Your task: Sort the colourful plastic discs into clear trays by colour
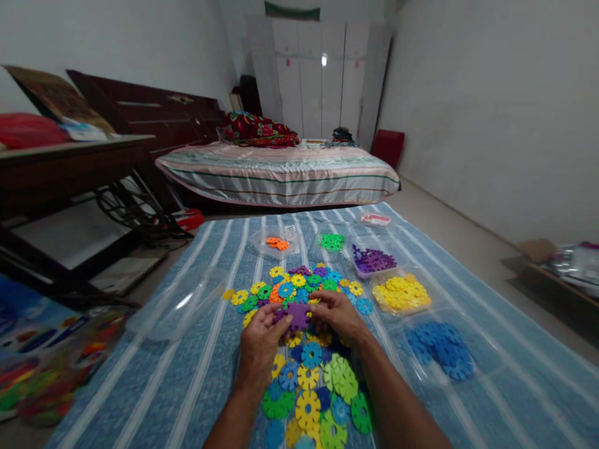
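We hold a purple piece [297, 315] between both hands, our left hand [259, 341] pinching its left edge and our right hand [337, 315] gripping its right edge, fingers closed on it just above a heap of mixed coloured discs [309, 386] spread on the blue striped mat [140, 386]. Beyond our hands lie clear tubs: orange discs [277, 243], green discs [332, 241] and purple discs [372, 259]. To the right of our right hand sit yellow discs [401, 293] and, nearer us, blue discs [442, 352]. An empty clear tub [180, 302] rests left of our left hand.
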`<state>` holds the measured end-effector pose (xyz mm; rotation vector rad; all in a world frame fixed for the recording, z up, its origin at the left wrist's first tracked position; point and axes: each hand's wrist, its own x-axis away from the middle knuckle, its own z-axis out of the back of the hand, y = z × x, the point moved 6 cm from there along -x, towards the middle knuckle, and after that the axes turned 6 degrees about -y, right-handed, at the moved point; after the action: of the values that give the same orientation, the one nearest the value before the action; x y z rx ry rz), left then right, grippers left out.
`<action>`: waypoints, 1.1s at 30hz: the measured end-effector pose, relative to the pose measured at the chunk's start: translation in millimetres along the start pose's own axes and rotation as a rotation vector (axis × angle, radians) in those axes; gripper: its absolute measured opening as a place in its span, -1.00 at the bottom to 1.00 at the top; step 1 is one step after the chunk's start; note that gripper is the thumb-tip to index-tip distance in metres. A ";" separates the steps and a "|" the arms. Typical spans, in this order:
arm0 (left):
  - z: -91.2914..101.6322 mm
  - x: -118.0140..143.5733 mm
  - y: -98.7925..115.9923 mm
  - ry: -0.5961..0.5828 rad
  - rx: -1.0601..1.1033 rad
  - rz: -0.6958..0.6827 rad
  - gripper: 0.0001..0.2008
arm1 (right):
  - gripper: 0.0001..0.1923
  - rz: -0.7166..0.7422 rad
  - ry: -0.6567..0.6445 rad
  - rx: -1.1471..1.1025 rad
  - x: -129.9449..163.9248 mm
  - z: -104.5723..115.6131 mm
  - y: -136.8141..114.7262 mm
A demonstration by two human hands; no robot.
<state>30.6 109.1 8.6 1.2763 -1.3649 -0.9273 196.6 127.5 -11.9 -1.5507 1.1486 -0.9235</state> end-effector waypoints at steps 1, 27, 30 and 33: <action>2.8 -1.3 1.8 0.032 0.005 0.003 -0.47 | -0.42 0.004 0.004 0.001 -0.8 0.4 0.0; -167.0 -76.8 35.8 -0.287 -0.345 0.086 -0.70 | -0.78 0.052 -0.044 0.097 -8.1 -4.7 -1.7; -132.4 -76.6 22.1 -0.276 -0.408 0.076 -0.76 | -0.82 0.068 -0.033 0.164 -6.8 -5.1 -4.5; -101.5 -74.0 19.2 -0.284 -0.479 -0.019 -0.83 | -0.82 0.065 -0.033 0.221 -5.6 -5.8 -6.9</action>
<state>120.7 194.7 35.2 0.8141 -1.2389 -1.3908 191.3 132.1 -4.0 -1.3384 1.0307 -0.9443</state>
